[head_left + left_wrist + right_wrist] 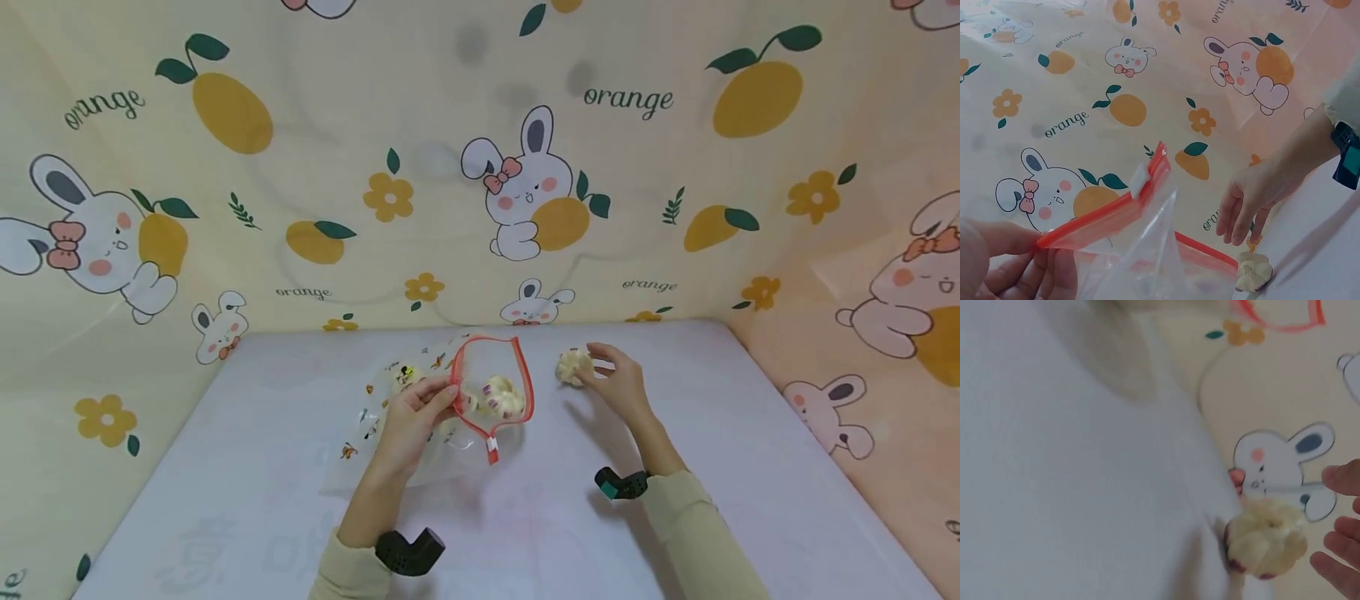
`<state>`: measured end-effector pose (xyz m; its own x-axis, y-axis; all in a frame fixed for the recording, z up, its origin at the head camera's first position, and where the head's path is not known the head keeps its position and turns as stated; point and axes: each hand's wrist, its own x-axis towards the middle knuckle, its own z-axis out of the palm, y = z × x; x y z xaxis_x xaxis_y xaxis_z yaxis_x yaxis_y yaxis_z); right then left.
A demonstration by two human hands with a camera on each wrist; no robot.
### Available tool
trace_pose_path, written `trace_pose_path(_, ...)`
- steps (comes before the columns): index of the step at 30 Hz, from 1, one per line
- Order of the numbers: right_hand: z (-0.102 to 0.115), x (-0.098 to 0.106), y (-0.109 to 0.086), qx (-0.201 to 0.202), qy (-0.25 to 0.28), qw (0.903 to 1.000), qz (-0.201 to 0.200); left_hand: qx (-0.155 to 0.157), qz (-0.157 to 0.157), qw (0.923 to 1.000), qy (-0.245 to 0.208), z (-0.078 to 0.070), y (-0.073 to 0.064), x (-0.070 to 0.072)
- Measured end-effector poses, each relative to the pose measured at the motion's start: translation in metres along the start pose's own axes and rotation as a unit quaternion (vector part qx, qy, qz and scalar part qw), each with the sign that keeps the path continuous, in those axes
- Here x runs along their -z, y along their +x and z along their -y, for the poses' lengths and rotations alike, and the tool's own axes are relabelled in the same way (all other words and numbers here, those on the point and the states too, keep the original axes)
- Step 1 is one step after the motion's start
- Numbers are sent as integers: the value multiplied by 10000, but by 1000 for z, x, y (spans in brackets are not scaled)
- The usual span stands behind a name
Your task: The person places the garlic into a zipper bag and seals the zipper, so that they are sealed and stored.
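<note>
My left hand (408, 421) pinches the red zip edge of a clear zip bag (529, 379) printed with small cartoon figures. The bag's mouth gapes, and garlic (504, 398) shows inside it. A red and white slider (492, 450) hangs at the near corner of the zip. To the right, a single garlic bulb (573, 367) sits on the table. My right hand (626, 392) reaches beside this bulb with its fingers (1341, 550) spread. In the right wrist view, a gap separates the fingertips from the bulb.
The white table (750, 433) meets a cloth backdrop (450, 208) patterned with rabbits and oranges at its back and sides. Dark wrist cameras sit on the left wrist (410, 552) and right wrist (621, 483).
</note>
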<state>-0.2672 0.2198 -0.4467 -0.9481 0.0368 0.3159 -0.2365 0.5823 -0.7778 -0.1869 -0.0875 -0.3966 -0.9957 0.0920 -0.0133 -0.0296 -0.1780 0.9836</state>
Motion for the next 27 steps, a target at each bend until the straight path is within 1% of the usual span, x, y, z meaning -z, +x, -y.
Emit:
trace_pose_path(5, -14, 0, 6, -266, -195, 9994, -41, 59, 61, 9999, -97, 0, -1, 0)
trace_pose_path(8, -18, 2, 10, -477, -67, 9988, 93, 50, 68, 9999, -84, 0, -1, 0)
trace_pose_path(10, -21, 3, 13, -644, 111, 9977, 180, 46, 47, 10000, -30, 0, 0, 0)
trace_pose_path(13, -25, 3, 18, -893, 320, 9952, 227, 79, -8, 10000, 43, 0, 1, 0)
trace_pose_path(17, -32, 0, 22, -1037, 485, 9931, 269, 124, -59, 9999, 80, 0, 0, -1)
trace_pose_path(21, -36, -4, 25, -1143, 584, 9910, 382, 165, -90, 9998, 24, 0, 0, -2)
trace_pose_path(27, -39, -7, 27, -1454, 579, 9859, 591, 191, -53, 9998, -79, 0, 1, -2)
